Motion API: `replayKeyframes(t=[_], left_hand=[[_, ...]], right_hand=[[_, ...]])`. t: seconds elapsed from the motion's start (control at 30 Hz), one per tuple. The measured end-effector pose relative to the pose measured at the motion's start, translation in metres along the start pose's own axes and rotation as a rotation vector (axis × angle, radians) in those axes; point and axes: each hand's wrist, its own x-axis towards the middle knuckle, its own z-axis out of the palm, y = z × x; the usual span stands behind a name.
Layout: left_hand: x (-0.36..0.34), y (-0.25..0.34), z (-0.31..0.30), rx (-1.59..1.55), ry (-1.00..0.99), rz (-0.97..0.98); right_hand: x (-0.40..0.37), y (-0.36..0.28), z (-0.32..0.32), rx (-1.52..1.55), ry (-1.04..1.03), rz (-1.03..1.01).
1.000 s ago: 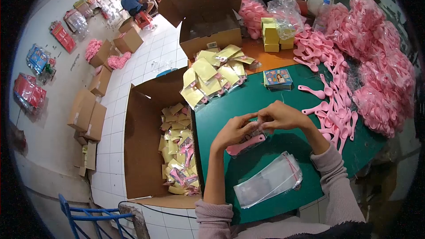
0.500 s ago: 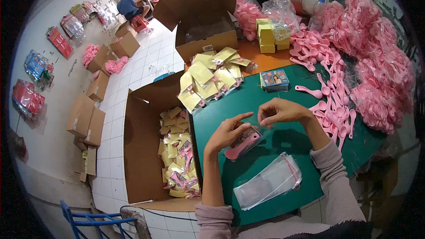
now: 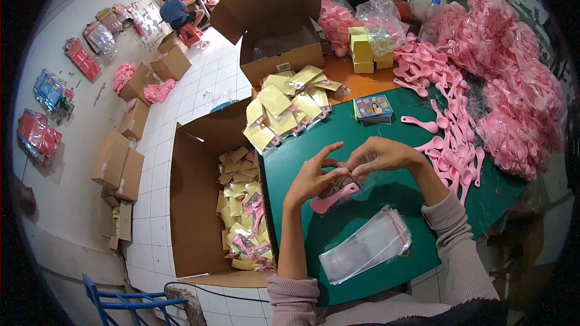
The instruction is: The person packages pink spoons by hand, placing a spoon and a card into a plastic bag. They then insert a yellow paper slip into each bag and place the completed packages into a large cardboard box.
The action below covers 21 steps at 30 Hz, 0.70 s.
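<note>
Over the green table, my left hand (image 3: 311, 178) is closed on a clear plastic bag with a pink spoon (image 3: 327, 201) and a card partly visible in it. My right hand (image 3: 386, 154) pinches the top edge of the same bag, its fingertips close to my left fingers. The hands hide much of the card. Below them lies a fan of flat clear plastic bags (image 3: 365, 246). Beyond my hands stands a small stack of printed cards (image 3: 373, 108). Loose pink spoons (image 3: 456, 145) are heaped beside my right forearm.
On my left, an open cardboard box (image 3: 202, 199) contains several filled packets (image 3: 241, 205). More packets (image 3: 281, 105) are piled at the table's far-left corner. Yellow blocks (image 3: 362, 51) and bagged pink spoons (image 3: 513, 96) stand behind. A person (image 3: 174, 11) sits far off.
My right hand has come left and down to the bag's edge, closing the gap between my hands. The bag with the spoon has tilted and risen slightly.
</note>
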Motion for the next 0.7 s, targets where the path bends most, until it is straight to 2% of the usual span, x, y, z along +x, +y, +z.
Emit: replayKeyframes(t=[0.1, 0.17, 0.3, 0.37, 0.4, 0.47, 0.5, 0.53, 0.6, 0.63, 0.7], left_hand=[[-0.002, 0.001, -0.002, 0.007, 0.02, -0.024], [0.0, -0.001, -0.002, 0.061, 0.007, 0.043], [0.002, 0.0, 0.006, 0.071, 0.089, 0.036], [0.009, 0.0, 0.007, 0.501, 0.633, 0.487], [0.006, 0.0, 0.008, 0.499, 0.634, 0.496], [-0.015, -0.007, 0.013, 0.003, 0.634, 0.068], [-0.026, -0.014, 0.012, -0.325, 0.29, -0.071], [-0.037, -0.015, 0.022, -0.327, 0.288, -0.079], [-0.058, -0.013, 0.045, -0.779, -0.017, -0.446], [-0.066, -0.017, 0.05, -0.783, -0.012, -0.454], [-0.077, -0.023, 0.056, -0.722, -0.047, -0.367]], right_hand=[[0.005, 0.007, 0.005, 0.112, -0.023, 0.012], [0.011, 0.019, 0.009, -0.043, 0.011, -0.059], [0.005, 0.002, 0.015, -0.185, 0.095, -0.047], [-0.004, -0.019, 0.009, -0.451, 0.392, -0.104], [-0.007, -0.024, 0.009, -0.459, 0.396, -0.105], [-0.015, -0.03, 0.014, -0.424, 0.553, -0.244], [-0.019, -0.031, 0.02, -0.493, 0.53, -0.174], [-0.021, -0.024, 0.026, -0.487, 0.529, -0.168], [-0.021, -0.002, 0.039, -0.638, 0.355, -0.361], [-0.023, 0.007, 0.044, -0.552, 0.203, -0.281], [-0.029, 0.015, 0.06, -0.606, 0.229, -0.256]])
